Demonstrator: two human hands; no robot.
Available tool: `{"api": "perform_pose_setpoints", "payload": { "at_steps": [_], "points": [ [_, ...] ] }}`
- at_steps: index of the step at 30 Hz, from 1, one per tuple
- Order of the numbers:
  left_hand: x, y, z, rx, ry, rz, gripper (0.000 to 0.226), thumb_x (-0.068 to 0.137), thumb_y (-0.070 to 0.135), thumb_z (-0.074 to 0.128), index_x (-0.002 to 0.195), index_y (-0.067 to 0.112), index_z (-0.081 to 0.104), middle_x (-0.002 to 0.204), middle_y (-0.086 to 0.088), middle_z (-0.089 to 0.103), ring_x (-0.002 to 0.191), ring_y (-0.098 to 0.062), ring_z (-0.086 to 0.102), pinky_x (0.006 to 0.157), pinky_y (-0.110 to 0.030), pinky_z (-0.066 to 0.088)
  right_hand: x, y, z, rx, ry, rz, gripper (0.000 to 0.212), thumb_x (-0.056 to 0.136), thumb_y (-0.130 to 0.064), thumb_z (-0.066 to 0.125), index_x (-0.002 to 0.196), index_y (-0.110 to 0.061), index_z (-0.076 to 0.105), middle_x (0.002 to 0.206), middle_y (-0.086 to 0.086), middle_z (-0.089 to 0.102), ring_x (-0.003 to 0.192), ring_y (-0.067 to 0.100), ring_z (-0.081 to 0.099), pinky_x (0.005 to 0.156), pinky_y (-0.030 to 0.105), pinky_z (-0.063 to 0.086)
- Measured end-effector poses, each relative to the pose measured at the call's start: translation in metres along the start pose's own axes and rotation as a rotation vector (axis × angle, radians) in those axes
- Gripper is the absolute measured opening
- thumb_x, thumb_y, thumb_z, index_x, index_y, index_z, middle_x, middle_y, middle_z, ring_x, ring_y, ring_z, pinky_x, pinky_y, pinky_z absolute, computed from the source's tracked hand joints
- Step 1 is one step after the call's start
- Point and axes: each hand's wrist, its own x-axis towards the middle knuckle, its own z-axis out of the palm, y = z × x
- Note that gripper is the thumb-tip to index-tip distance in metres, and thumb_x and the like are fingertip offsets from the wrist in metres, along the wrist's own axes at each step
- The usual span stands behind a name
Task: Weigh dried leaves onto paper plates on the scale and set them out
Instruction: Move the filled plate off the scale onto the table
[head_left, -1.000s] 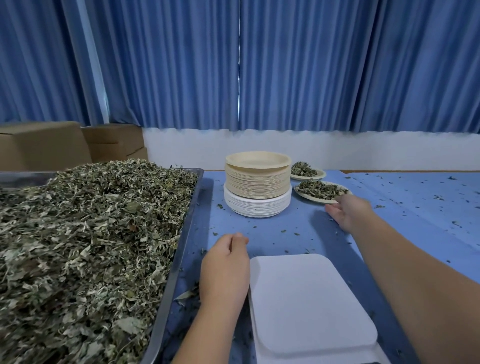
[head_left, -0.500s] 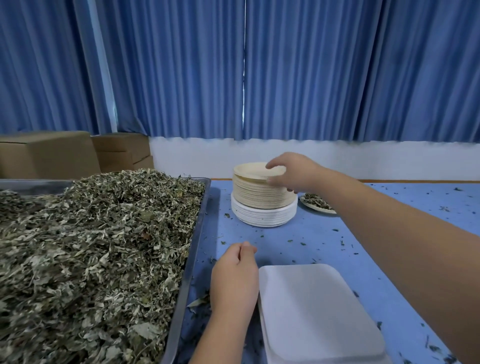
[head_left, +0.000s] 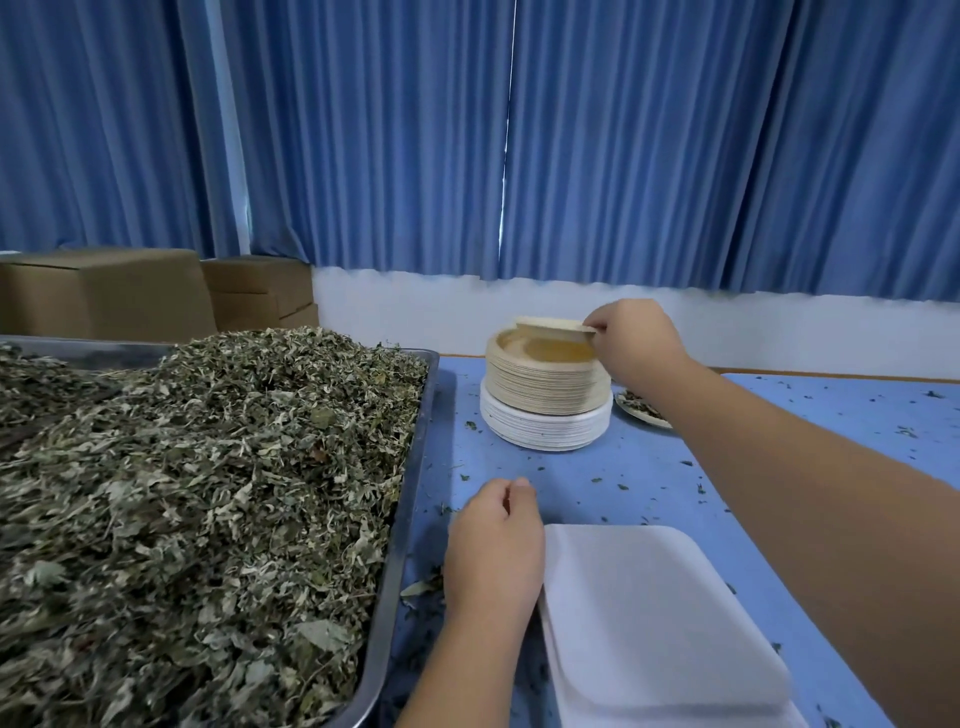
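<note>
My right hand (head_left: 636, 345) pinches the rim of a tan paper plate (head_left: 553, 326) and holds it just above the stack of tan plates (head_left: 545, 382), which sits on a stack of white plates (head_left: 543, 428). My left hand (head_left: 493, 551) rests loosely curled on the table beside the left edge of the white scale (head_left: 654, 618); it holds nothing. The scale's top is bare. A heap of dried leaves (head_left: 197, 478) fills the metal tray (head_left: 410, 499) on the left. One plate with leaves (head_left: 641, 408) shows partly behind my right forearm.
The blue tabletop (head_left: 623, 478) is strewn with leaf crumbs. Cardboard boxes (head_left: 156, 293) stand behind the tray at the back left. Blue curtains and a white wall close off the far side.
My right hand left the filled plate at the right, reached to the plate stack, and has lifted the top tan plate by its rim. My left hand stayed beside the scale.
</note>
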Motion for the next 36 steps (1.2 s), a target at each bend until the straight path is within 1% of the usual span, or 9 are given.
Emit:
{"api": "perform_pose_setpoints", "payload": {
  "at_steps": [3, 5, 10, 13, 17, 22, 24, 29, 36],
  "points": [
    [0.000, 0.001, 0.000, 0.007, 0.007, 0.008, 0.031, 0.094, 0.033, 0.047, 0.079, 0.009, 0.059, 0.070, -0.003, 0.059, 0.074, -0.024, 0.055, 0.073, -0.036, 0.048, -0.022, 0.007, -0.007, 0.140, 0.131, -0.040, 0.032, 0.087, 0.000, 0.051, 0.057, -0.012, 0.056, 0.066, 0.014, 0.051, 0.067, 0.033, 0.044, 0.055, 0.034, 0.035],
    [-0.002, 0.003, -0.001, -0.015, 0.008, 0.016, 0.030, 0.095, 0.030, 0.047, 0.082, 0.007, 0.062, 0.075, -0.005, 0.061, 0.077, -0.025, 0.056, 0.074, -0.037, 0.047, -0.044, 0.012, -0.012, 0.196, 0.202, -0.082, 0.018, 0.089, -0.002, 0.054, 0.079, 0.000, 0.068, 0.079, 0.019, 0.063, 0.077, 0.035, 0.055, 0.068, 0.038, 0.044],
    [-0.014, 0.016, -0.010, -0.057, 0.186, 0.113, 0.021, 0.095, 0.014, 0.047, 0.087, 0.019, 0.066, 0.094, 0.006, 0.057, 0.089, -0.013, 0.051, 0.074, -0.026, 0.034, -0.117, 0.023, -0.027, 0.318, 0.294, -0.241, 0.018, 0.082, 0.008, 0.060, 0.084, -0.003, 0.074, 0.074, 0.006, 0.065, 0.075, 0.022, 0.058, 0.070, 0.030, 0.044],
    [-0.021, 0.025, -0.016, -0.181, 0.200, 0.080, 0.023, 0.095, 0.016, 0.045, 0.093, 0.023, 0.067, 0.097, 0.001, 0.063, 0.090, -0.019, 0.057, 0.080, -0.036, 0.047, -0.160, 0.033, -0.037, 0.383, 0.226, -0.278, 0.023, 0.079, 0.013, 0.063, 0.086, -0.006, 0.075, 0.075, -0.003, 0.062, 0.073, 0.004, 0.054, 0.067, 0.007, 0.039],
    [-0.029, 0.036, -0.021, -0.404, 0.160, -0.043, 0.027, 0.094, 0.019, 0.048, 0.073, 0.024, 0.065, 0.073, 0.004, 0.062, 0.054, -0.001, 0.051, 0.053, -0.020, 0.040, -0.204, 0.046, -0.050, 0.411, 0.116, -0.333, 0.022, 0.079, 0.013, 0.067, 0.087, -0.006, 0.076, 0.084, -0.009, 0.067, 0.080, -0.017, 0.054, 0.073, 0.001, 0.038],
    [-0.030, 0.043, -0.024, -0.489, 0.040, -0.216, 0.015, 0.092, 0.019, 0.056, 0.082, 0.020, 0.067, 0.082, -0.001, 0.069, 0.070, -0.015, 0.060, 0.067, -0.031, 0.048, -0.234, 0.067, -0.061, 0.532, -0.072, -0.247, 0.034, 0.079, 0.017, 0.063, 0.087, -0.012, 0.078, 0.089, -0.014, 0.069, 0.076, -0.003, 0.062, 0.070, 0.010, 0.044],
    [-0.029, 0.041, -0.027, -0.455, -0.002, -0.268, 0.015, 0.091, 0.018, 0.059, 0.077, 0.017, 0.063, 0.070, -0.001, 0.065, 0.065, -0.019, 0.055, 0.070, -0.034, 0.046, -0.238, 0.071, -0.063, 0.518, -0.151, -0.237, 0.036, 0.080, 0.014, 0.062, 0.086, -0.017, 0.077, 0.090, -0.017, 0.069, 0.078, 0.001, 0.063, 0.069, 0.011, 0.044],
    [-0.034, 0.036, -0.037, -0.319, -0.037, -0.216, 0.011, 0.088, 0.010, 0.055, 0.077, 0.008, 0.056, 0.066, -0.006, 0.048, 0.053, -0.020, 0.037, 0.059, -0.032, 0.033, -0.239, 0.076, -0.066, 0.469, -0.243, -0.270, 0.044, 0.079, 0.012, 0.059, 0.077, -0.029, 0.074, 0.091, -0.021, 0.069, 0.081, 0.007, 0.061, 0.066, 0.010, 0.040],
    [-0.042, 0.038, -0.039, -0.147, -0.034, -0.136, 0.017, 0.092, 0.015, 0.054, 0.075, 0.012, 0.057, 0.069, -0.006, 0.052, 0.057, -0.021, 0.041, 0.061, -0.029, 0.036, -0.241, 0.078, -0.068, 0.482, -0.363, -0.277, 0.055, 0.076, 0.015, 0.051, 0.080, -0.035, 0.073, 0.101, -0.025, 0.066, 0.092, 0.000, 0.058, 0.069, 0.007, 0.037]
  ]
}}
